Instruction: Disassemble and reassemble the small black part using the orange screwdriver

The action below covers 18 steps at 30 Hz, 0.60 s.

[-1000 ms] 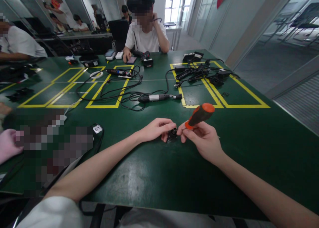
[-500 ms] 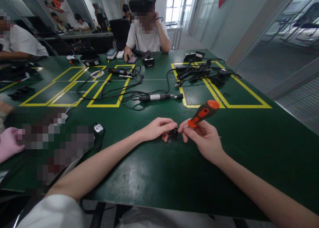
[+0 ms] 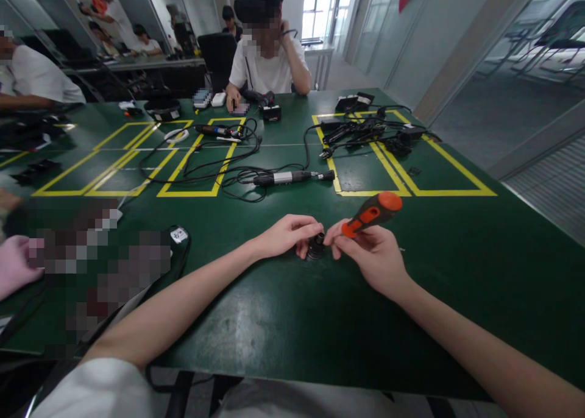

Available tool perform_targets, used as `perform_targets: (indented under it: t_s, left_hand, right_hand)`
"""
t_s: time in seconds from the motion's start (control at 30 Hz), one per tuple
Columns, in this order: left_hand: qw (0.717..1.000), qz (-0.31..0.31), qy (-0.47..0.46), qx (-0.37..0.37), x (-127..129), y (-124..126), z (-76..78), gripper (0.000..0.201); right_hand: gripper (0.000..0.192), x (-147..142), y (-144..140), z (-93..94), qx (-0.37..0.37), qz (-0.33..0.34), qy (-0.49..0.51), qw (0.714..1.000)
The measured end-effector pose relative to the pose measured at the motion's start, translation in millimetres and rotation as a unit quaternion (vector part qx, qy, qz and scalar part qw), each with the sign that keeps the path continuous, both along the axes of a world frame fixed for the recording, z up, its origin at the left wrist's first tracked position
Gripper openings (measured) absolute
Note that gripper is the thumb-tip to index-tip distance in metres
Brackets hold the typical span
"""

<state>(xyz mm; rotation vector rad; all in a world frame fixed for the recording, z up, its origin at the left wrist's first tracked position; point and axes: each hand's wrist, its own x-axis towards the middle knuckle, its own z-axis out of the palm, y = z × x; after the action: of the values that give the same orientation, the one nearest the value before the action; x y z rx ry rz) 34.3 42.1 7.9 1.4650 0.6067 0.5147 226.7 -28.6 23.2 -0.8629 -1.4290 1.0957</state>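
Note:
A small dark round part (image 3: 316, 246) with a narrower top stands upright on the green table (image 3: 256, 308). My left hand (image 3: 291, 236) is closed around its left side, fingers and thumb touching it. From the right, my right hand (image 3: 372, 253) grips a screwdriver (image 3: 372, 214) with an orange and dark grey handle. The handle tilts up to the right and its lower end points toward the dark part. Fingers hide the screwdriver's shaft, so I cannot tell whether the tip touches the part.
Beyond my hands lies a black and silver corded power tool (image 3: 286, 178). Tangled black cables (image 3: 365, 131) sit at the back right, among yellow tape outlines (image 3: 452, 193). Across the table sits a person (image 3: 269, 64) in white; a pink-sleeved hand (image 3: 18, 261) is at the left.
The screwdriver's handle has tipped slightly lower to the right. My left hand keeps its hold on the dark round part. The whole view has shifted a little.

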Motion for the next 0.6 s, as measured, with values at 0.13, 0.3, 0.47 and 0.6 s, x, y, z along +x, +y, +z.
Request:
perform_targets:
  t_s: [0.13,0.3,0.47,0.6]
  left_hand:
    - [1.000,0.000,-0.006,-0.002,0.3,-0.4,1.5,0.063]
    - [1.000,0.004,-0.008,-0.009,0.2,0.7,-1.0,0.064]
    - [1.000,0.002,-0.005,-0.012,0.2,2.1,-3.3,0.067]
    - [0.999,-0.008,0.000,-0.034,-5.2,7.4,-2.6,0.059]
  right_hand:
    - [0.033,1.6,0.9,4.2,0.012,0.004,-0.021,1.000]
    - [0.030,0.4,-0.1,-0.1,-0.001,0.009,0.015,1.000]
    - [0.028,0.7,0.6,-0.2,0.004,0.007,0.002,1.000]
    - [0.028,2.6,1.4,2.1,0.003,0.014,-0.005,1.000]
